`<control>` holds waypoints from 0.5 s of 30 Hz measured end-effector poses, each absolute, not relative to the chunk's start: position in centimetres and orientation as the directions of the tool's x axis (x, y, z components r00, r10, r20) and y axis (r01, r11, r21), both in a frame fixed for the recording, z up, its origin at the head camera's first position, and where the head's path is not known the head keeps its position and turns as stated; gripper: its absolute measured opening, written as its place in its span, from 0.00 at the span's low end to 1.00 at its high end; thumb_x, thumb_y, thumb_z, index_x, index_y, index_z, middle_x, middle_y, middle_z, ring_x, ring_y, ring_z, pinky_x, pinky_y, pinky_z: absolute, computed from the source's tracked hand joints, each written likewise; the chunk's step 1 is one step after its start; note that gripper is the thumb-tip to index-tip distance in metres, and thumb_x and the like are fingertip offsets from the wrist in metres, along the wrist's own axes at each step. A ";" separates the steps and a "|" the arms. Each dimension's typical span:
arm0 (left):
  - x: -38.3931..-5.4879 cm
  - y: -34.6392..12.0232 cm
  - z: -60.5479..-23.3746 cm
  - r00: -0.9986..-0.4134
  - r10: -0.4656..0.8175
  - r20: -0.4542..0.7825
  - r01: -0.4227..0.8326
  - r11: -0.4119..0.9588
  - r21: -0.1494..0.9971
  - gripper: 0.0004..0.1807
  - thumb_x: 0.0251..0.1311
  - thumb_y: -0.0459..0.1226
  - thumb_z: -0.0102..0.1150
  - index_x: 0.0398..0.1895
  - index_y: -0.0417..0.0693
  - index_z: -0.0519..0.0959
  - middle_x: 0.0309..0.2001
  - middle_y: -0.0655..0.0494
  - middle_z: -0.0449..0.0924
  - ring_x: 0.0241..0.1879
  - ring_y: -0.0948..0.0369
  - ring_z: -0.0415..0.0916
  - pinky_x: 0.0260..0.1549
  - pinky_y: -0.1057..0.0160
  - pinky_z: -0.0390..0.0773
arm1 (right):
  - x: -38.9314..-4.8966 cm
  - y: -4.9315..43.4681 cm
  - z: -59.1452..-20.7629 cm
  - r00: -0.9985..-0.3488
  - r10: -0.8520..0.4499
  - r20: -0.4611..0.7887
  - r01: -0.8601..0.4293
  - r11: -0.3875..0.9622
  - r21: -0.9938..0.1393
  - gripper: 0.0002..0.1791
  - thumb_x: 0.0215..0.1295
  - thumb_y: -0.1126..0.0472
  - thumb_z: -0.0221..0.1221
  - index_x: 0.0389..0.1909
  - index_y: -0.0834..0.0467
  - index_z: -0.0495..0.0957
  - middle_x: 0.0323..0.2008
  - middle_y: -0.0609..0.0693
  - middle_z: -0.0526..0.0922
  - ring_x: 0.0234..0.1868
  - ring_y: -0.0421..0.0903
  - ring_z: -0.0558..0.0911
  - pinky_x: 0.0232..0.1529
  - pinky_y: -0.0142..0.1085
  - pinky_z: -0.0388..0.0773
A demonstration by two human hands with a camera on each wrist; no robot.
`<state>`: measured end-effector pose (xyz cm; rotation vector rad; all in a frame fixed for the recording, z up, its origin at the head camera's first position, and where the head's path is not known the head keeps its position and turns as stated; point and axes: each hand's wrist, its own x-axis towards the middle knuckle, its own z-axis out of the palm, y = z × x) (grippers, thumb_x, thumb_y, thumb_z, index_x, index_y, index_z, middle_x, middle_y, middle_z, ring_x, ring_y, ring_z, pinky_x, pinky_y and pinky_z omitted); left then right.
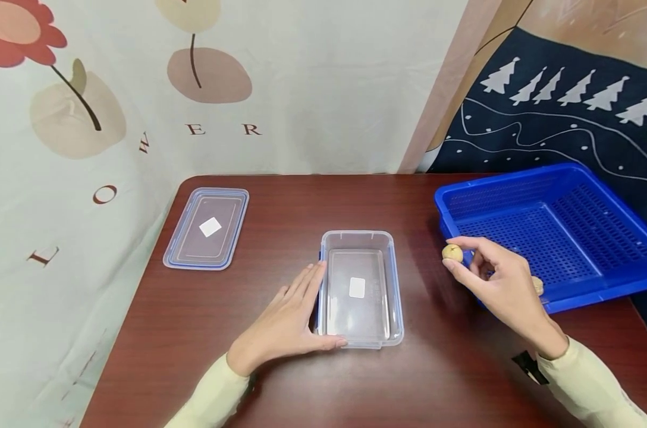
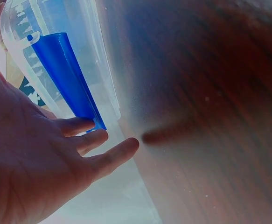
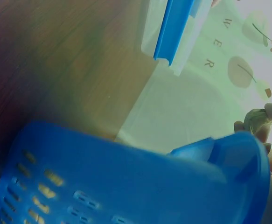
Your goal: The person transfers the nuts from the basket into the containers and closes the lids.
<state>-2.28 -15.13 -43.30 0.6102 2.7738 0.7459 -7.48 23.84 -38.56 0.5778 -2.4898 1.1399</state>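
As the left hand, thumb and fingers apart, likely steadies the box, the right hand pinches a ball by fingertips.

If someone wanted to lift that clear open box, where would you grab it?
Probably by both long walls of the clear box, coming from left and right: it sits open side up, narrower across than lengthwise, and nothing stands against its right side. The left hand touches its left side.
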 end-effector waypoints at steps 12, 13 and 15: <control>-2.3 -15.1 -43.6 -0.891 0.441 -0.102 0.326 0.782 0.531 0.77 0.53 0.81 0.63 0.92 0.54 0.34 0.89 0.49 0.44 0.86 0.51 0.45 0.75 0.33 0.57 | -7.4 21.6 -38.3 -0.824 -0.291 0.486 -0.553 0.595 -0.583 0.27 0.55 0.66 0.82 0.57 0.48 0.89 0.22 0.37 0.67 0.22 0.35 0.66 0.22 0.27 0.58; -2.3 -15.1 -43.5 -0.892 0.439 -0.104 0.322 0.782 0.533 0.77 0.53 0.81 0.63 0.92 0.55 0.34 0.89 0.49 0.45 0.86 0.51 0.45 0.76 0.34 0.57 | -7.4 21.4 -38.3 -0.823 -0.298 0.484 -0.557 0.590 -0.584 0.27 0.56 0.66 0.81 0.56 0.48 0.89 0.22 0.38 0.68 0.22 0.35 0.67 0.23 0.27 0.58; -2.3 -15.2 -43.5 -0.894 0.435 -0.108 0.316 0.782 0.538 0.77 0.53 0.81 0.64 0.92 0.55 0.34 0.88 0.48 0.46 0.86 0.51 0.46 0.76 0.34 0.56 | -7.5 21.0 -38.4 -0.815 -0.317 0.486 -0.572 0.580 -0.581 0.26 0.56 0.66 0.81 0.56 0.49 0.89 0.23 0.38 0.70 0.23 0.35 0.68 0.23 0.27 0.60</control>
